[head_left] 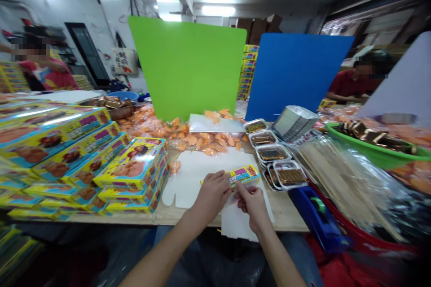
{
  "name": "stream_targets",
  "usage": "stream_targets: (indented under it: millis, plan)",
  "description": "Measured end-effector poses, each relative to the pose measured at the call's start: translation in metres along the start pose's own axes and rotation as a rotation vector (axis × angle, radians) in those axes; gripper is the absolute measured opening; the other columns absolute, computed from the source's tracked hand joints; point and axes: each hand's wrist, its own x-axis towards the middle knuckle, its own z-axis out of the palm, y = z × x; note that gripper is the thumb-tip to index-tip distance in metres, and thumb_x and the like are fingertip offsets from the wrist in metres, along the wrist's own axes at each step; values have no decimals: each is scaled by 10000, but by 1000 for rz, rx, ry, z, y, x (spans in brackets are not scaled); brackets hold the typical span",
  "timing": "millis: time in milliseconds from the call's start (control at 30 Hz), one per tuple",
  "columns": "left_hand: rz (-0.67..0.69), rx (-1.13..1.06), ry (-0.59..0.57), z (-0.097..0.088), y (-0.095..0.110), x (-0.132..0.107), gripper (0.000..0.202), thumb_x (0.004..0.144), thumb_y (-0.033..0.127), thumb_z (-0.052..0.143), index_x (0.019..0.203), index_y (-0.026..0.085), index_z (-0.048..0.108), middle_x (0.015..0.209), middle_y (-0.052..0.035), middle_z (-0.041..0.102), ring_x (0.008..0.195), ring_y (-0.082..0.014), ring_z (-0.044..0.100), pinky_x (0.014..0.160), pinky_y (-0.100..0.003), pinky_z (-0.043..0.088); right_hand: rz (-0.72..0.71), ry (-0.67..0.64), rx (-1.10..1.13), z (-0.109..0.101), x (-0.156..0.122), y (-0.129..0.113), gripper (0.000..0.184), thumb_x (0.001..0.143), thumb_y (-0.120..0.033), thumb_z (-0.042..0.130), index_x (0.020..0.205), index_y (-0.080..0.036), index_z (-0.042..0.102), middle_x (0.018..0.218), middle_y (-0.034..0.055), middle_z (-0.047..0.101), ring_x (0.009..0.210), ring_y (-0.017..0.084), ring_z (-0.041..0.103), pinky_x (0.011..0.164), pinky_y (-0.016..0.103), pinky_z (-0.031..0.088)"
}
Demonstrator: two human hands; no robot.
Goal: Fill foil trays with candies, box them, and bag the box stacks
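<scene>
In the middle of the table lies an unfolded carton (188, 179), its white inner side up, with a yellow printed panel (249, 175) standing up along it. My left hand (213, 190) is closed on the left end of that panel, fingers together over its edge. Just right of it, my right hand (252, 202) has its thumb and index finger at the panel's lower edge, the other fingers curled under. Several foil trays (289, 175) with brown-gold contents sit to the right of the carton. Small bagged orange pieces (202, 141) lie behind it.
Finished yellow boxes (131, 166) are stacked on the left. Green (188, 67) and blue (286, 76) boards stand behind. At right are a blue tape dispenser (319, 219), a red basket (363, 237) with wooden sticks and a green basin (380, 152). Two people sit farther back.
</scene>
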Motion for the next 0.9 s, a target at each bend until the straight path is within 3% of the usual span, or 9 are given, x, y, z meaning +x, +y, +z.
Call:
stream_targets:
  millis: [167, 267, 333, 400, 533, 600, 733, 833, 900]
  plan:
    - [-61, 61, -174, -19, -9, -2, 205, 788, 226, 624, 973, 287, 691, 1266, -79, 577, 1145, -289, 539, 891, -465, 463, -23, 35, -58, -14, 4, 35, 637, 444, -501, 810, 813, -217, 377, 517, -78, 564, 429, 84, 459, 409, 193, 356]
    - [-57, 84, -188, -22, -8, -9, 250, 836, 300, 558, 1056, 358, 661, 1259, -51, 574, 1012, -218, 604, 805, -364, 482, -27, -44, -98, -23, 6, 49, 651, 438, -482, 812, 845, -220, 377, 561, -69, 591, 480, 102, 507, 447, 201, 390]
    - [8, 132, -80, -27, -2, -14, 234, 844, 320, 529, 1025, 375, 667, 1244, -24, 584, 956, -185, 612, 765, -325, 460, -3, -75, -145, -28, 10, 53, 659, 421, -482, 810, 838, -224, 371, 544, -74, 580, 462, 108, 506, 425, 201, 376]
    - [64, 232, 117, -44, 8, -19, 224, 831, 302, 525, 985, 365, 675, 1274, -21, 566, 998, -190, 590, 758, -326, 427, 14, -101, -209, -30, 15, 58, 657, 419, -483, 804, 836, -224, 367, 518, -79, 563, 424, 108, 489, 384, 195, 335]
    - [40, 517, 495, -104, 19, -22, 206, 839, 224, 539, 966, 321, 669, 1244, -32, 596, 1105, -195, 529, 817, -347, 370, -29, -142, -286, -33, 23, 68, 606, 478, -532, 751, 852, -216, 393, 536, -72, 554, 405, 106, 480, 359, 201, 305]
    - [-27, 717, 547, -132, 8, -23, 182, 852, 218, 553, 960, 314, 665, 1254, -9, 596, 1120, -197, 511, 852, -365, 339, -35, -159, -309, -35, 25, 70, 575, 514, -547, 722, 863, -215, 409, 579, -63, 564, 432, 107, 495, 377, 217, 342]
    - [-221, 1017, 423, -150, -42, -34, 113, 841, 241, 584, 895, 268, 679, 1262, -27, 593, 1072, -229, 525, 856, -399, 324, 14, -208, -311, -37, 24, 70, 546, 522, -535, 717, 858, -210, 434, 620, -44, 582, 535, 135, 559, 468, 255, 446]
    - [-353, 1091, 218, -138, -74, -48, 152, 837, 190, 565, 929, 225, 681, 1302, -68, 558, 1082, -259, 523, 849, -416, 347, -61, -172, -244, -37, 22, 71, 483, 555, -518, 694, 839, -219, 443, 601, -53, 570, 568, 138, 569, 505, 255, 465]
    - [-416, 1112, 115, -126, -82, -53, 205, 853, 150, 517, 978, 186, 675, 1335, -93, 524, 1113, -275, 510, 840, -423, 366, -79, -170, -236, -37, 22, 74, 458, 567, -511, 683, 829, -223, 443, 589, -55, 570, 530, 132, 554, 472, 247, 443]
